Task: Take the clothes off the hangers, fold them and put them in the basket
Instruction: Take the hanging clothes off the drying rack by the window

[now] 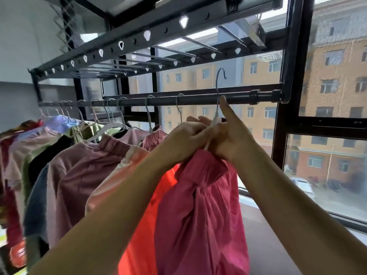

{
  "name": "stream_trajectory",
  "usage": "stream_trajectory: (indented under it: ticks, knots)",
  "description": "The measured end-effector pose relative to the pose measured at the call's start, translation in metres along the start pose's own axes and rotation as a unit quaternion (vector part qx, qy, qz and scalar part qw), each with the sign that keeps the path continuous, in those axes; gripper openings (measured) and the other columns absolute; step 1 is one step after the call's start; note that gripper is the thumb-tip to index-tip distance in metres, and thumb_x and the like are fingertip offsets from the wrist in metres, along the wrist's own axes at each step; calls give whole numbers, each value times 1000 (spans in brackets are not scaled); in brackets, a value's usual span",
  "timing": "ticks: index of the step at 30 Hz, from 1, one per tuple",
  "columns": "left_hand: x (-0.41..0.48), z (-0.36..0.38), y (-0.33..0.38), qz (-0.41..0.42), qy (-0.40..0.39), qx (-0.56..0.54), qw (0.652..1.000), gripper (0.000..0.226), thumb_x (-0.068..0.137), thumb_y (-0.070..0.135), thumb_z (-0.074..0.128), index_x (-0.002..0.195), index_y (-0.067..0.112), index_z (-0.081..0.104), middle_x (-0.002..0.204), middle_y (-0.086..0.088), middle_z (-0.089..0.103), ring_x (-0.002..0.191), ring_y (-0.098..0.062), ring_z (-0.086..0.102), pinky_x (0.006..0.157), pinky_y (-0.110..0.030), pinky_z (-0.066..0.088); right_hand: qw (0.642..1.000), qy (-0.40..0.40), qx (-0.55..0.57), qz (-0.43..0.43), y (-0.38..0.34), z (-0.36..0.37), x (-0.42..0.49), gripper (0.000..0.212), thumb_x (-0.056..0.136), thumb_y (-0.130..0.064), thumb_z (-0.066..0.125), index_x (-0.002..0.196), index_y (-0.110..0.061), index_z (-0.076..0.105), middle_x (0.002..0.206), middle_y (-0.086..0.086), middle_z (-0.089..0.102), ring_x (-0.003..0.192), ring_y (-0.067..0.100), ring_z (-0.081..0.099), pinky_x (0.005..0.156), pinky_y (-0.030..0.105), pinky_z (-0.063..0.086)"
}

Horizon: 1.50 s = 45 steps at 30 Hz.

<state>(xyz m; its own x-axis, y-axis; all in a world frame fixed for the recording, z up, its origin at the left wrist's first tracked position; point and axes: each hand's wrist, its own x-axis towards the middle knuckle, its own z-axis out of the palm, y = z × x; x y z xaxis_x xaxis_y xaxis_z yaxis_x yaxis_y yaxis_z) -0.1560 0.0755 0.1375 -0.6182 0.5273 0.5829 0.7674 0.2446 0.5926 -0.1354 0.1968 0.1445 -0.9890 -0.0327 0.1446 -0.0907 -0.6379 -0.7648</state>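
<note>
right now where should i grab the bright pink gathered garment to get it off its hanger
Grip the bunched top edge of the bright pink gathered garment from below, on the left, and pull down. The thin white hanger stands upright, hook above the dark rail, with the right hand at its neck, so the cloth should slide off downward.

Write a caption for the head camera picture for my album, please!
Left hand and right hand grip the hanger of a pink garment, its hook raised above the black rail.
</note>
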Motion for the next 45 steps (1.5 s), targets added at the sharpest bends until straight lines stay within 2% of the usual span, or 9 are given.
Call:
stream_trajectory:
  ticks: [4,9,12,18,24,29,33,41,45]
  knots:
    - [3,-38,-31,-84,137,-22,987,31,94,33,50,77,11,62,63,-2,58,50,-3,51,48,-13,38,997,10,38,-69,7,8,10,50,89,-23,60,127,4,40,104,22,63,94,27,65,80,36,55]
    - [4,-40,-70,-248,13,-76,966,57,84,52,56,107,1,61,99,-14,68,91,-23,61,85,-32,50,994,-47,-34,-94,5,16,15,36,81,-22,65,88,10,52,102,39,53,115,35,54,104,41,42]
    - [4,-27,-66,-259,16,-162,952,30,93,37,51,100,8,53,105,-14,66,99,-24,59,81,-15,50,997,-6,-24,-69,18,17,15,41,73,-21,71,101,4,55,133,33,46,126,38,47,101,41,44]
    - [11,-23,-68,-295,51,-382,875,26,97,22,46,88,2,60,61,-6,66,50,-11,61,54,-24,52,992,68,-84,-58,37,1,20,28,83,-22,68,60,-6,63,59,4,60,63,12,61,64,22,50]
    - [12,-53,-58,-159,65,-147,974,35,93,39,45,78,15,65,52,9,64,45,0,56,59,-14,47,997,45,-55,-40,46,1,26,29,82,-23,69,65,-1,59,65,14,55,58,20,61,53,23,52]
    - [4,-57,-60,-130,6,-139,982,35,79,48,56,78,13,62,58,7,63,52,-4,57,62,-21,46,999,34,-8,-26,51,10,24,26,79,-22,68,72,4,65,70,16,62,52,21,63,46,24,51]
    - [-16,-43,-65,-79,5,-174,982,20,92,22,50,86,6,60,60,7,62,57,-3,58,62,-16,47,1000,19,15,4,60,17,21,59,68,-27,72,115,5,57,115,22,63,99,30,64,77,36,54]
    - [-50,-29,-62,4,20,24,1000,34,86,36,52,110,14,63,98,-4,68,90,-14,64,83,-27,50,992,-25,122,2,67,19,11,21,80,-13,63,96,-3,55,98,13,68,94,20,67,77,36,56]
    - [-46,-58,-68,-79,216,-133,964,25,97,27,46,94,6,59,73,-2,60,61,-10,54,58,-19,45,989,-68,129,-14,63,25,-2,34,65,-15,67,94,-2,56,95,15,71,87,23,70,86,43,53]
